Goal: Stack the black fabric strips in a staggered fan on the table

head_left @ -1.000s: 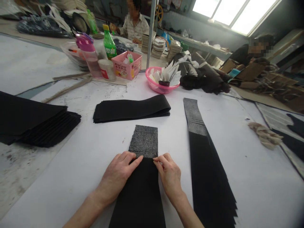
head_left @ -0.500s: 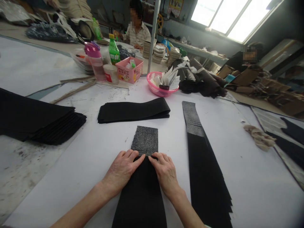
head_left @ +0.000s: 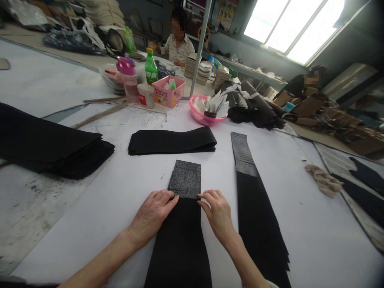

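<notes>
A long black fabric strip [head_left: 180,244] lies lengthwise on the white table [head_left: 105,192] in front of me, its far end turned over to show a grey speckled patch [head_left: 185,179]. My left hand [head_left: 153,214] lies flat on the strip's left edge, fingers stretched toward the fold line. At the right edge my right hand [head_left: 217,214] presses down with bent fingers beside the fold. Neither hand lifts anything.
A fanned stack of similar strips [head_left: 255,208] lies to the right, a folded black pile [head_left: 172,141] beyond, and a large black stack [head_left: 51,146] at left. Pink basket [head_left: 207,112], pink box [head_left: 168,92], green bottle [head_left: 151,68] and cup stand at the back. Two people sit further off.
Both hands slid apart along the fold line, from the strip's middle to its side edges. The camera tilted slightly; the strip stays in place.
</notes>
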Motion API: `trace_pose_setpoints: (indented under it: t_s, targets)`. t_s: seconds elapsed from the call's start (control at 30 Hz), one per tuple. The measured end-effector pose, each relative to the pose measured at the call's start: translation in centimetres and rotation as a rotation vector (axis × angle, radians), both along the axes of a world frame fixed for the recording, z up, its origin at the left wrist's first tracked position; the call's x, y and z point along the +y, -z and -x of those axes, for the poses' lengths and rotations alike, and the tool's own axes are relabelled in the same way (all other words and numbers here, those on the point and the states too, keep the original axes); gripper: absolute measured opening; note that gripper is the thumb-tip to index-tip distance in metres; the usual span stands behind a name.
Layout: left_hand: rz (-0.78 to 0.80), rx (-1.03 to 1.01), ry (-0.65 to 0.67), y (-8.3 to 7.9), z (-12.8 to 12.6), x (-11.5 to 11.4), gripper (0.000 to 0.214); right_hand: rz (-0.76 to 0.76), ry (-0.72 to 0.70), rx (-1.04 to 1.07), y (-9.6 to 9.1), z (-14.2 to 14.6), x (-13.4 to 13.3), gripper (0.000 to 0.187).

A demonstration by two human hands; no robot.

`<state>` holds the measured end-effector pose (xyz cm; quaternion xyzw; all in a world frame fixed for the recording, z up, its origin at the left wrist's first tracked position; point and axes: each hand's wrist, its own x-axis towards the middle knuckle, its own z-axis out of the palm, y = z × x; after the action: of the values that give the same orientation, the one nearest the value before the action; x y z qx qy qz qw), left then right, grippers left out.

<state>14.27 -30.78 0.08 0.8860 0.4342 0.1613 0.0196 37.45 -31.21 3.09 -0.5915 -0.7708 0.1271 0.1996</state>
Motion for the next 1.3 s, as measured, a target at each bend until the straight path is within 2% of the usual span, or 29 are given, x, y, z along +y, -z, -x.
trace_pose_setpoints:
  t_s: [0.13,0.27,0.6,0.83,1.03,1.3]
  targets:
    - [0.026,-0.005,0.002,0.1,0.1,0.0,0.037,0.035,-0.099,-0.064,-0.3,2.7,2.1,0.014]
    - [0.063,-0.027,-0.002,-0.1,0.1,0.0,0.037,0.025,-0.094,-0.138,0.3,3.9,3.1,0.013]
    - [0.171,-0.117,-0.039,-1.3,-0.1,1.8,0.014,-0.011,-0.189,-0.228,0.1,3.9,4.5,0.019]
    - [0.195,-0.065,-0.064,-1.8,-0.5,2.7,0.013,0.001,-0.248,-0.207,-0.1,3.7,4.9,0.022]
    - [0.149,-0.035,-0.041,-1.9,-0.5,2.8,0.027,-0.010,-0.274,-0.174,0.1,3.3,4.7,0.020]
    - [0.153,-0.039,-0.010,-2.4,-0.6,2.9,0.018,-0.039,-0.297,-0.110,0.3,2.8,4.2,0.012]
